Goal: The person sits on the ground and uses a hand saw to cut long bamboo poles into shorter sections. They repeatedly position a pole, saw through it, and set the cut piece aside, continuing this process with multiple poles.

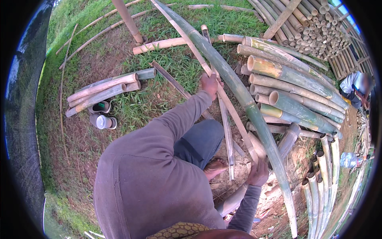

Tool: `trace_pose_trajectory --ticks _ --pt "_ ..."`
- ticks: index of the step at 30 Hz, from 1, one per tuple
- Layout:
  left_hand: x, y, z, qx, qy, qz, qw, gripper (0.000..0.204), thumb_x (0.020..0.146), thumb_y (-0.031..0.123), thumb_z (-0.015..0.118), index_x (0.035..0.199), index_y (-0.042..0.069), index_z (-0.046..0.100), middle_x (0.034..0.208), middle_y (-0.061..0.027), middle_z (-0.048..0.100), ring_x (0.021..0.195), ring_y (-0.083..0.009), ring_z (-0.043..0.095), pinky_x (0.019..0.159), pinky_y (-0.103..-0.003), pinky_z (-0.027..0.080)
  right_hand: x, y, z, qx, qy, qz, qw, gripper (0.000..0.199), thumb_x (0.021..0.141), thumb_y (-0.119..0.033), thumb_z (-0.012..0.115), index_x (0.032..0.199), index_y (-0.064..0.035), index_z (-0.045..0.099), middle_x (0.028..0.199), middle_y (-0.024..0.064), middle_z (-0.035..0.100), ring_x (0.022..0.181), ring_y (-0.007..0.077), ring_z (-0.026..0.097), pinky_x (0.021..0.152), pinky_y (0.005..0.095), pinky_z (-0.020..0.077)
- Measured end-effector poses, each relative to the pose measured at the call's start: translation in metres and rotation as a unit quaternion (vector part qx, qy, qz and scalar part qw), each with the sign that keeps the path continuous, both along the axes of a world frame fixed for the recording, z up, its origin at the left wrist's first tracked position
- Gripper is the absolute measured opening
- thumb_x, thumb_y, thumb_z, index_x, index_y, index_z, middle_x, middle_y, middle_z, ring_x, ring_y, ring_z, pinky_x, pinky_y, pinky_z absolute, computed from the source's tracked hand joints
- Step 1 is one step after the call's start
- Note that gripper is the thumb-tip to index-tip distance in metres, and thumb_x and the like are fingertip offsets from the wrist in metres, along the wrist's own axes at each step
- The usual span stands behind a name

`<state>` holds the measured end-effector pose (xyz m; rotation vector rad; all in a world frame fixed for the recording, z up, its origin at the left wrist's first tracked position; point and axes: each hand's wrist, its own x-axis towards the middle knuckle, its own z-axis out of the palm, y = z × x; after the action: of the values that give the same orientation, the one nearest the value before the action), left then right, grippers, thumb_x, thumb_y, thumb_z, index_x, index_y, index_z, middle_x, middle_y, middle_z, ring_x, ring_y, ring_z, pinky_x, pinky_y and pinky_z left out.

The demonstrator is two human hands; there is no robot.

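My left hand [211, 84] is closed around a long, pale split bamboo strip [235, 109], about midway along it. At the strip's lower end, my right hand [258, 173] is closed on it, its fingertips partly hidden. A long green bamboo pole [250, 107] slants just to the right of the strip, from the top of the view down to the lower right. Whether the two touch along their length I cannot tell. Below my left hand, a narrow split bamboo piece [227, 135] lies near my bare foot [215, 168].
Thick bamboo poles [298, 75] lie piled at right, with a larger stack [314, 36] behind. Upright bamboo pieces [324, 179] stand at lower right. Short bamboo lengths [105, 92], shoes and a white-lidded cup [104, 122] are at left. Another person [356, 88] sits far right.
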<state>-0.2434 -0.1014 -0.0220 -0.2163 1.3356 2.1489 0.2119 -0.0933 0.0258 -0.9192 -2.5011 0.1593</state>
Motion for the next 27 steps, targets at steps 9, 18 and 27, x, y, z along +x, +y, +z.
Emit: trace_pose_trajectory --ticks 9,18,27 --pt "0.027 0.007 -0.001 -0.003 0.004 -0.024 1.0 0.022 0.113 0.022 0.055 0.123 0.006 0.044 0.095 -0.0121 0.064 0.075 -0.0257 0.071 0.068 -0.044 0.064 0.036 0.012 0.0 -0.048 -0.043 -0.04 0.997 0.043 0.1 -0.031 0.072 0.132 -0.0024 0.073 0.096 0.0181 0.069 0.081 0.0404 0.068 0.074 0.0523 0.0521" --pt "0.079 0.011 -0.033 -0.213 0.603 -0.074 0.765 0.045 0.1 0.026 0.073 0.135 0.001 0.059 0.123 -0.0156 0.067 0.114 -0.0341 0.063 0.106 -0.05 0.046 0.031 0.099 -0.025 -0.031 -0.029 -0.124 0.991 0.038 0.094 -0.037 0.08 0.124 -0.0151 0.078 0.113 0.0083 0.072 0.106 0.0345 0.068 0.094 0.0497 0.0533" --pt "0.196 0.086 0.002 -0.04 0.798 -0.347 0.49 0.033 0.099 0.029 0.073 0.128 0.015 0.074 0.127 -0.0041 0.075 0.124 -0.0276 0.065 0.109 -0.049 0.046 0.031 0.14 -0.051 -0.029 -0.048 -0.169 0.984 0.038 0.093 -0.044 0.08 0.125 -0.0232 0.08 0.121 0.0077 0.07 0.114 0.0363 0.066 0.099 0.0503 0.0546"
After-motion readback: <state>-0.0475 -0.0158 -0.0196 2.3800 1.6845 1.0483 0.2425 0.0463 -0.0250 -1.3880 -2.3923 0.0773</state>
